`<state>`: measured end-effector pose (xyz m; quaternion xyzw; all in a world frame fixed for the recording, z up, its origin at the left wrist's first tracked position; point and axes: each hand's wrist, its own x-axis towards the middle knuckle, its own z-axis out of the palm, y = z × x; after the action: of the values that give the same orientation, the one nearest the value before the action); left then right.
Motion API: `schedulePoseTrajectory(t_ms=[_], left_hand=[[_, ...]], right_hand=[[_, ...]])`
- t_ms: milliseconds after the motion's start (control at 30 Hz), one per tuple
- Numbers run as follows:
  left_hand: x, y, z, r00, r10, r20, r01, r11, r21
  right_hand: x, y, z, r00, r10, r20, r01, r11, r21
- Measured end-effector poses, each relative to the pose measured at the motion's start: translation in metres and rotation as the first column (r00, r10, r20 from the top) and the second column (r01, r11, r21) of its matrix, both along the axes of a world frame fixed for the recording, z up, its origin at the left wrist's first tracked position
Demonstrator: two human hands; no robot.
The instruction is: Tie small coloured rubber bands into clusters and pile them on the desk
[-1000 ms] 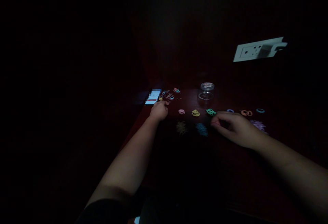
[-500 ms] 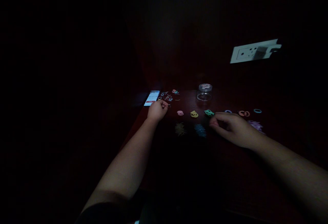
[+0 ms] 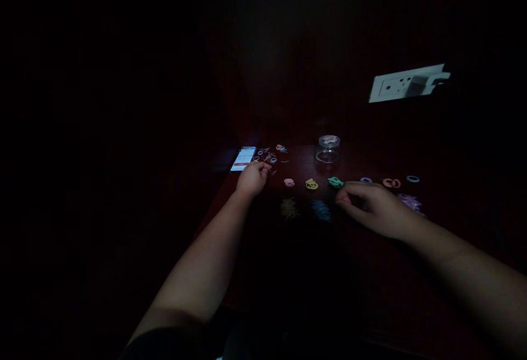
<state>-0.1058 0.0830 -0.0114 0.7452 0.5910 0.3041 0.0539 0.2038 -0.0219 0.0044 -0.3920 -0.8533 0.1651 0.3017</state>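
The scene is very dark. My left hand point(image 3: 252, 178) rests on a dark red table point(image 3: 370, 250), fingers curled at the edge of a scattered pile of small coloured bands point(image 3: 269, 155); whether it pinches one I cannot tell. My right hand point(image 3: 373, 206) lies on the table with fingers bent, thumb and fingertips close together, just right of a green band cluster point(image 3: 335, 182). In a row between the hands lie a pink band point(image 3: 289, 182) and a yellow band point(image 3: 312, 184). Nearer me sit a dull yellow pile point(image 3: 289, 208) and a blue pile point(image 3: 321, 210).
A lit phone point(image 3: 243, 158) lies just beyond my left hand. A small clear jar point(image 3: 328, 149) stands at the back. Orange rings point(image 3: 391, 183), a teal ring point(image 3: 412, 179) and a purple pile point(image 3: 409, 202) lie right of my right hand. A white wall socket point(image 3: 405, 83) hangs behind.
Both hands have stayed almost where they were; the view shifted slightly. My left hand's fingers moved a little at the scattered pile.
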Motion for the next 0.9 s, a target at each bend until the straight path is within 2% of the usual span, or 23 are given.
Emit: schedulePoseTrajectory(t_ms=[100,233,367,433,567,900], left_hand=[[0.006,-0.006,0.005,0.998,-0.024,0.063,0.019,0.997,0.078],[0.03,-0.026,0.013,0.976,-0.191,0.103,0.174,0.973,0.154],[0.063,-0.058,0.02,0.908,-0.418,0.041,0.403,0.894,0.196],[0.074,-0.071,0.021,0.88,-0.474,-0.017,0.467,0.859,0.211],[0.083,-0.083,0.023,0.852,-0.521,-0.055,0.52,0.831,0.195],[0.084,-0.084,0.024,0.849,-0.525,-0.051,0.526,0.834,0.165]], right_hand=[[0.0,0.0,0.0,1.0,-0.006,0.002,0.006,1.0,0.007],[-0.002,-0.001,0.002,1.0,-0.012,-0.002,0.012,0.999,0.031],[-0.005,-0.002,0.002,0.998,-0.041,-0.036,0.044,0.997,0.07],[-0.006,-0.003,0.002,0.997,-0.05,-0.061,0.055,0.996,0.072],[-0.007,-0.004,0.003,0.997,-0.036,-0.064,0.041,0.996,0.079],[-0.008,-0.005,0.006,0.998,-0.007,-0.062,0.011,0.997,0.072]])
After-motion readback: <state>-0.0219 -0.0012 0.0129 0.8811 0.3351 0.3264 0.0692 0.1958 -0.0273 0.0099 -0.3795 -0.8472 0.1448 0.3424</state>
